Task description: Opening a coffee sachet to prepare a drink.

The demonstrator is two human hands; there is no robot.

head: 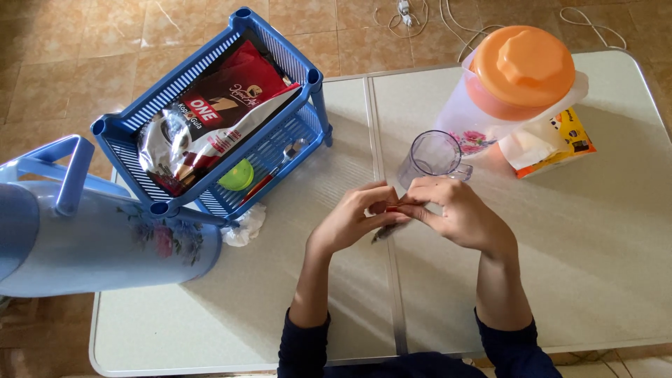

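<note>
Both hands meet mid-table: left hand (353, 218) and right hand (451, 210) pinch a small red sachet (392, 208) between fingertips (mostly hidden), just near of the clear plastic mug (432, 157).

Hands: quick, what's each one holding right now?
Left hand: closed, pinching one end of a small red sachet.
Right hand: closed, pinching the sachet's other end.

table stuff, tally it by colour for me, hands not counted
blue: 2, the rack and the flask
red: 2, the bag in the rack and the small sachet pinched by left hand and right hand
orange: 1, the jug lid
yellow: 1, the packet
clear: 1, the cup
green: 1, the ball
total: 8
</note>
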